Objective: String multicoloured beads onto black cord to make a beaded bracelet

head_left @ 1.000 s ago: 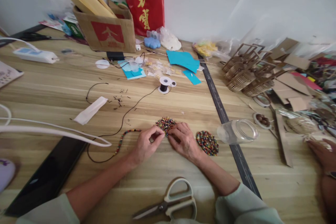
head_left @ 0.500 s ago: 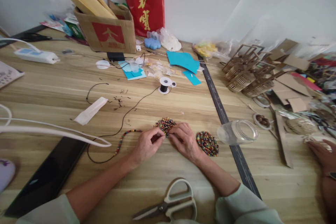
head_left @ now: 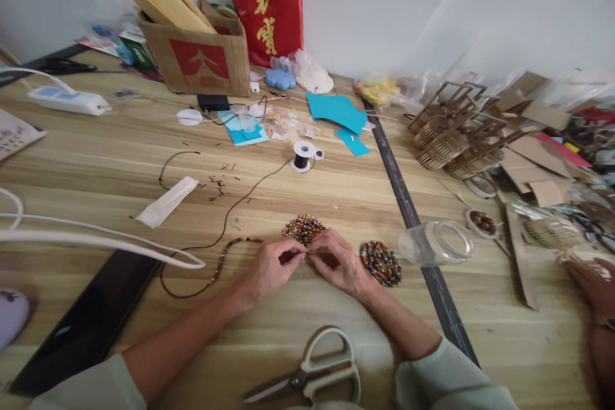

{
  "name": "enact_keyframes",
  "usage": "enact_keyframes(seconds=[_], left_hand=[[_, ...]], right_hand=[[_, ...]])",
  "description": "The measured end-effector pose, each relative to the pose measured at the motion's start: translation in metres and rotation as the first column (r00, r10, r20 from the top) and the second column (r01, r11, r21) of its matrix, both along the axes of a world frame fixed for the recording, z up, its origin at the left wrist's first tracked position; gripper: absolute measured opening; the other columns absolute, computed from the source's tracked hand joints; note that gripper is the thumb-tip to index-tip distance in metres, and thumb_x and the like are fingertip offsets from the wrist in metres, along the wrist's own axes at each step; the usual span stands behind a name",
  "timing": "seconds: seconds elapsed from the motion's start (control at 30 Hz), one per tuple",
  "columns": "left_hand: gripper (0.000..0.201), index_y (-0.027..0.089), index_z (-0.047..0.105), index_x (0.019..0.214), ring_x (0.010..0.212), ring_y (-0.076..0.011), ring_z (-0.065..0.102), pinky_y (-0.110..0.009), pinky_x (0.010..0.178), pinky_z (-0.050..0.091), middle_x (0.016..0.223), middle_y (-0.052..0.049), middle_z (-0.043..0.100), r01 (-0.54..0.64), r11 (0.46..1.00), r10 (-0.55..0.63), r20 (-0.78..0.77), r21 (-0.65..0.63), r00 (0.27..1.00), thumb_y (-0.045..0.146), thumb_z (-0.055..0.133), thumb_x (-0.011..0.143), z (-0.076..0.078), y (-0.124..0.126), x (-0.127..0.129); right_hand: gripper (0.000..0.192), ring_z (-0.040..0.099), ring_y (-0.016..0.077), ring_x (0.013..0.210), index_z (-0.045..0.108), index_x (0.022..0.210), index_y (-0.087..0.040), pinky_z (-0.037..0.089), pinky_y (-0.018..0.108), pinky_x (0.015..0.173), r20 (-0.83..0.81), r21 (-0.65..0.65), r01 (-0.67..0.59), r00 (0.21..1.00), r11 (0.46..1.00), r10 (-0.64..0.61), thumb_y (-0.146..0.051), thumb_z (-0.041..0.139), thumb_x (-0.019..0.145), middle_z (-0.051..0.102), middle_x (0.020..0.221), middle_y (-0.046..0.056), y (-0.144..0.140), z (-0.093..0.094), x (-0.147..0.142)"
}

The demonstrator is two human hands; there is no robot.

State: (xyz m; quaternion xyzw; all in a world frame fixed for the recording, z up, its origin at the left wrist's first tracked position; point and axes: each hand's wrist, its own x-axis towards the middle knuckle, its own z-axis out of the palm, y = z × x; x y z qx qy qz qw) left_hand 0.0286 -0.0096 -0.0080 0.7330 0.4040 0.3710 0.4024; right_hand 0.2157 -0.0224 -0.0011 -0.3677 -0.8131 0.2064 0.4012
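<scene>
Right, dead centre of our clock sits the heap of loose beads (head_left: 302, 227), mixed in colour, on the wooden table (head_left: 250, 341), and both hands are at its near edge. At seven o'clock, the left hand (head_left: 273, 266) is in a tight pinch, thumb to forefinger, on what looks like a thin dark end of cord. Between four and five, the right hand (head_left: 340, 264) meets it, thumb and forefinger nearly together, tips all but touching the left's; whether a bead sits between them, I can't tell from here!

Out between eight and nine curves the beaded strand (head_left: 222, 257), running from behind the left hand, and bare black cord (head_left: 237, 203) loops round and climbs to the spool (head_left: 301, 161), standing bang on twelve. Between three and four, just beside the right hand, lies a coiled bead string (head_left: 380, 264), and past it at three, a clear jar (head_left: 435, 243) on its side. Down at six, scissors (head_left: 303, 377), blades aimed at eight. Black clippings (head_left: 219, 186) scatter at ten, a white paper strip (head_left: 168, 202) just below them. Woven baskets (head_left: 444, 141) cluster at two, and far out past three, another person's hand (head_left: 593, 285)!
</scene>
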Motion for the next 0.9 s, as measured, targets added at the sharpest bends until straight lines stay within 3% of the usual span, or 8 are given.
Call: enact_keyframes(seconds=[0.9], left_hand=[[0.011,0.016,0.065,0.072,0.058,-0.0123,0.057,-0.022,0.058,0.045,0.064,0.000,0.065,0.003,1.000,-0.003,-0.025,-0.008,1.000,0.015,0.057,0.079,0.0047,-0.0005,-0.0006]], right_hand=[[0.012,0.062,0.0200,0.090,0.059,0.102,-0.021,0.052,0.038,0.081,0.009,-0.012,-0.072,0.997,0.997,0.072,-0.018,0.054,0.092,0.066,0.094,0.009,0.0022,-0.0036,0.0030]])
